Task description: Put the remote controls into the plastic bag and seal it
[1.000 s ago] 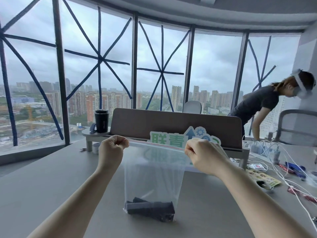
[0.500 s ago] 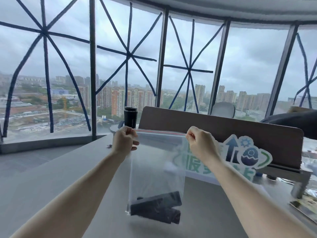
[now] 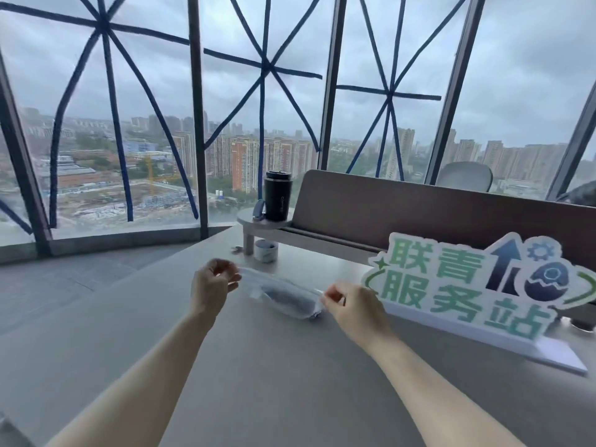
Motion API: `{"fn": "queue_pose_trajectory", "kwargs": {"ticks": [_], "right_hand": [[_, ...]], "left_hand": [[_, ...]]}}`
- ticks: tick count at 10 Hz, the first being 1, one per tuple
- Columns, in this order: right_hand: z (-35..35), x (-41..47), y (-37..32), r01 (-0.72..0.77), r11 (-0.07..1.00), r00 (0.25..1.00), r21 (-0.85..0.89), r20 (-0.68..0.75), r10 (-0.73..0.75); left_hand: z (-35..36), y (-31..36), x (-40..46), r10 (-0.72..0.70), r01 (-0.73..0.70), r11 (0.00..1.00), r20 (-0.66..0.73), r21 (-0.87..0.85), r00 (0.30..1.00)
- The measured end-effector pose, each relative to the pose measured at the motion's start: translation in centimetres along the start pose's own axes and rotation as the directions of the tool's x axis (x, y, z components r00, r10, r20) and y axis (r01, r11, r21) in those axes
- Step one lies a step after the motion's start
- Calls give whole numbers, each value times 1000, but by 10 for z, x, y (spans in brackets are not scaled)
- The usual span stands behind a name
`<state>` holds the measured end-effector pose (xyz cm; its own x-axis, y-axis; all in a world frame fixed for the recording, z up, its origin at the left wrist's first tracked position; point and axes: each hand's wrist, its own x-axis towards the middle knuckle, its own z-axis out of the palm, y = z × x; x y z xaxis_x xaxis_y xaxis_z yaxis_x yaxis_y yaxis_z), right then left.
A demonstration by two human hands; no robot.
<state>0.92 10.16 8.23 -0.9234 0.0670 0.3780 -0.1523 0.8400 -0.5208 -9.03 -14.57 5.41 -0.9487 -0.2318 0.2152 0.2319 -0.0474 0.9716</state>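
A clear plastic bag [image 3: 274, 287] lies flat on the grey table [image 3: 258, 366], blurred by motion. The dark remote controls [image 3: 290, 300] show through it as one dark patch. My left hand [image 3: 211, 290] pinches the bag's left end between thumb and fingers. My right hand [image 3: 351, 306] pinches the bag's right end. Both forearms reach in from the bottom edge. I cannot tell whether the bag's strip is closed.
A green and white sign [image 3: 467, 285] stands on the table right of my right hand. Behind the bag are a small white cup [image 3: 266, 251], a raised shelf [image 3: 261, 224] with a black tumbler [image 3: 278, 195], and a brown divider panel [image 3: 419, 211]. Taped windows lie beyond.
The bag hung upright from both hands with the remotes at its bottom; now it lies flat on the table. My hands have dropped and my view has turned left.
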Motion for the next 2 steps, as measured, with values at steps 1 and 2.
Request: {"fn": "queue_pose_trajectory", "kwargs": {"ticks": [1,2], "right_hand": [[15,-16,4,-37,996,993,76,115,28],[11,-38,13,-87,989,984,117,165,67]], "left_hand": [[-14,-23,-21,-52,52,998,-16,34,999],[-31,-36,-45,-45,51,985,-36,163,998]]}}
